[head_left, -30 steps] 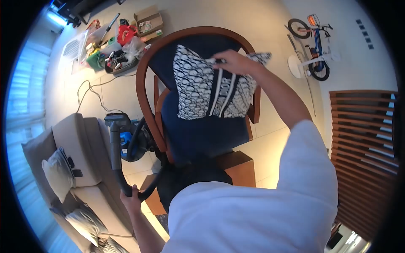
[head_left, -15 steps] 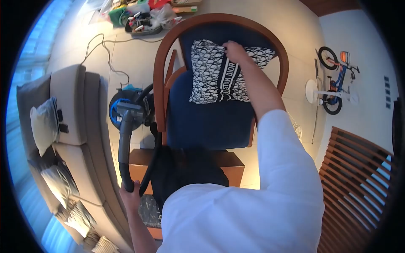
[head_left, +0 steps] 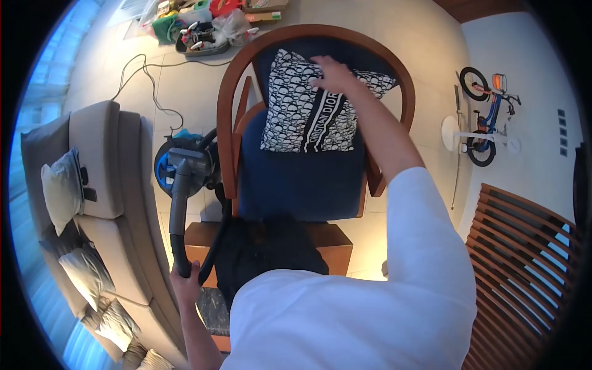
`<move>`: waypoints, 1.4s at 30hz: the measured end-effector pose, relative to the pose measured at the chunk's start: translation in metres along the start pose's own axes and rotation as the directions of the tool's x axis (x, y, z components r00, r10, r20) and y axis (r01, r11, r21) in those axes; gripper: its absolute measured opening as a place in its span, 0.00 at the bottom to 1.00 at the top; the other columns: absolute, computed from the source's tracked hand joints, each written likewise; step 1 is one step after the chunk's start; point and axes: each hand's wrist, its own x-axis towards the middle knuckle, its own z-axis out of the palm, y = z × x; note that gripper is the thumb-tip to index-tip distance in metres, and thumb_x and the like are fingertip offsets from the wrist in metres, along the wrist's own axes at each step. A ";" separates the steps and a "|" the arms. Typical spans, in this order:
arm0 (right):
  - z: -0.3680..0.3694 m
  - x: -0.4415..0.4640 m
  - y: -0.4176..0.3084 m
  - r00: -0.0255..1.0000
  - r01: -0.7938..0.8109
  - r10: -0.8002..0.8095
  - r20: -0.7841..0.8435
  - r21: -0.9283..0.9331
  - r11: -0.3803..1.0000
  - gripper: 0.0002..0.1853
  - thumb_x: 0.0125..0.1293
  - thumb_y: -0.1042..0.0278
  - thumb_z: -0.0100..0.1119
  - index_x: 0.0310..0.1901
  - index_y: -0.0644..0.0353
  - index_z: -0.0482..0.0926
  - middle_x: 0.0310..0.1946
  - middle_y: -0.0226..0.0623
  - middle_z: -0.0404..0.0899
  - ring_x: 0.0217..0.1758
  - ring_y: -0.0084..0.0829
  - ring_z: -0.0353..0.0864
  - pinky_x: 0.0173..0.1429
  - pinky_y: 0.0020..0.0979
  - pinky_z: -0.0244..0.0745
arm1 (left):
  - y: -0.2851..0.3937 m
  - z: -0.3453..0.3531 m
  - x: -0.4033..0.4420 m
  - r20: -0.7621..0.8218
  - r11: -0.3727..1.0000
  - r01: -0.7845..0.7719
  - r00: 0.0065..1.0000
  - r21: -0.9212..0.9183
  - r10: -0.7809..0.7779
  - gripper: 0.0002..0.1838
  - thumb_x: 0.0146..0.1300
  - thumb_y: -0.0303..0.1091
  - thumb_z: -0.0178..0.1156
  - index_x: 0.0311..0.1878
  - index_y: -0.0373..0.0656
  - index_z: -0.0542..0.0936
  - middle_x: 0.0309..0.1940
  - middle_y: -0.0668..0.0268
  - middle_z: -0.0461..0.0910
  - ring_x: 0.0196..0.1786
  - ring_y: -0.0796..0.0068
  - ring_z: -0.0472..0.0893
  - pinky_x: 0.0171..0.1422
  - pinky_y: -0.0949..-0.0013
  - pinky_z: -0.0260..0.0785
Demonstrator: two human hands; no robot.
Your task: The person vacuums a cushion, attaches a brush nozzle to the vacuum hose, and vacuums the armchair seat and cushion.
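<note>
A black-and-white patterned cushion (head_left: 296,108) with a dark lettered band leans against the backrest of the blue armchair (head_left: 296,185). My right hand (head_left: 335,75) is at the cushion's upper edge with its fingers spread, gripping nothing; whether the fingertips touch the fabric I cannot tell. Low on the left, my left hand (head_left: 186,282) is wrapped round the curved handle of a vacuum cleaner hose (head_left: 179,213). The hose's grey tube runs up to the floor head or body of the vacuum cleaner (head_left: 185,163), beside the chair's wooden arm.
A beige sofa (head_left: 95,160) with several cushions lines the left side. A cable (head_left: 145,68) trails over the floor towards bags and bottles (head_left: 203,31) at the back. On the right are a small bicycle (head_left: 487,117) and a slatted wooden piece (head_left: 518,265).
My right hand has let go of the cushion's top edge and spread its fingers. The cushion sits slightly tilted, its lettering now more visible. My left hand keeps its hold on the hose.
</note>
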 end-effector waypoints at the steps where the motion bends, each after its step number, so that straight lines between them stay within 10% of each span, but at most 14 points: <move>1: 0.008 0.008 -0.001 0.990 -0.036 0.041 0.135 -0.043 0.998 0.26 0.62 0.54 0.68 0.61 0.53 0.78 0.61 0.44 0.77 0.67 0.49 0.74 0.67 0.58 0.67 | 0.006 0.003 0.003 0.029 1.000 0.002 1.000 0.022 -0.003 0.12 0.62 0.34 0.69 0.34 0.38 0.76 0.23 0.70 0.74 0.28 0.79 0.73 0.36 0.68 0.67; 13: -0.154 -0.082 0.040 0.948 -0.241 0.318 0.010 0.672 0.700 0.22 0.67 0.68 0.64 0.60 0.68 0.76 0.51 0.44 0.84 0.50 0.29 0.82 0.58 0.31 0.76 | 0.017 -0.003 0.016 0.028 0.999 -0.036 0.999 0.032 0.036 0.14 0.62 0.36 0.70 0.33 0.36 0.76 0.22 0.69 0.74 0.27 0.79 0.72 0.34 0.67 0.67; 16: -0.121 -0.110 0.089 0.898 -0.276 0.435 -0.064 0.689 0.670 0.20 0.71 0.64 0.63 0.57 0.69 0.77 0.45 0.38 0.84 0.47 0.28 0.82 0.57 0.30 0.76 | 0.026 0.002 0.021 0.019 0.998 -0.041 0.999 0.050 0.040 0.14 0.62 0.36 0.70 0.33 0.36 0.76 0.22 0.68 0.74 0.27 0.79 0.72 0.34 0.67 0.67; 20: -0.021 -0.134 0.145 0.631 -0.714 0.686 -0.361 0.074 0.696 0.40 0.53 0.57 0.78 0.64 0.68 0.70 0.63 0.56 0.73 0.68 0.53 0.72 0.71 0.46 0.68 | 0.025 0.001 0.020 0.037 0.998 -0.020 0.999 0.061 0.018 0.14 0.62 0.36 0.70 0.34 0.37 0.76 0.23 0.68 0.74 0.28 0.79 0.72 0.35 0.68 0.67; 24: 0.001 -0.080 0.075 0.938 -0.227 0.187 -0.292 -0.108 0.968 0.37 0.59 0.58 0.72 0.69 0.53 0.69 0.68 0.51 0.68 0.72 0.51 0.67 0.75 0.51 0.61 | 0.020 0.000 0.011 0.039 0.997 0.065 0.997 0.041 -0.067 0.14 0.62 0.36 0.70 0.34 0.37 0.76 0.23 0.69 0.75 0.28 0.79 0.73 0.35 0.68 0.67; 30: 0.015 -0.029 0.052 0.990 0.080 -0.096 -0.103 -0.150 0.985 0.27 0.66 0.55 0.65 0.65 0.52 0.75 0.63 0.43 0.75 0.69 0.46 0.70 0.73 0.55 0.59 | 0.020 0.000 0.005 0.026 0.997 0.045 0.999 0.066 -0.047 0.15 0.62 0.37 0.71 0.34 0.37 0.76 0.23 0.69 0.75 0.28 0.79 0.73 0.36 0.68 0.67; 32: 0.019 -0.025 0.054 0.972 0.089 -0.044 0.230 -0.189 0.978 0.22 0.68 0.56 0.61 0.60 0.53 0.79 0.58 0.41 0.79 0.65 0.47 0.74 0.72 0.54 0.62 | 0.025 0.004 0.004 0.009 0.995 0.057 0.998 0.079 -0.058 0.15 0.62 0.38 0.71 0.35 0.37 0.77 0.23 0.69 0.75 0.28 0.79 0.73 0.37 0.68 0.68; 42: -0.021 -0.034 0.050 0.982 0.152 -0.168 -0.092 -0.155 0.976 0.11 0.67 0.63 0.60 0.46 0.58 0.81 0.39 0.42 0.80 0.49 0.48 0.80 0.53 0.46 0.76 | 0.035 0.009 0.007 0.002 0.999 0.020 1.000 0.032 -0.020 0.15 0.62 0.37 0.70 0.33 0.37 0.76 0.22 0.69 0.73 0.27 0.79 0.72 0.35 0.68 0.67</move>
